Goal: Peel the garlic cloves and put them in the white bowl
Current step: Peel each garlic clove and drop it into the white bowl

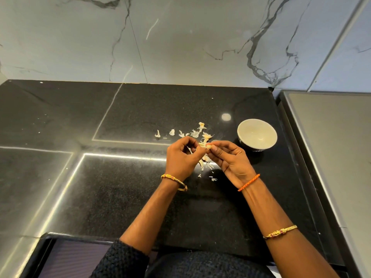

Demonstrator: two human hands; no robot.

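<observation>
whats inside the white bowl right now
Nothing that shows: the white bowl looks empty, its pale inside bare down to the bottom. Its near wall hides a thin strip of the inside. The clove being peeled is between both hands, not in the bowl.

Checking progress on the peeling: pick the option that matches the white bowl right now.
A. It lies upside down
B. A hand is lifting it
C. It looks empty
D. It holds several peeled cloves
C: the white bowl stands upright on the black counter with only its bare inside showing, and neither hand touches it.
</observation>
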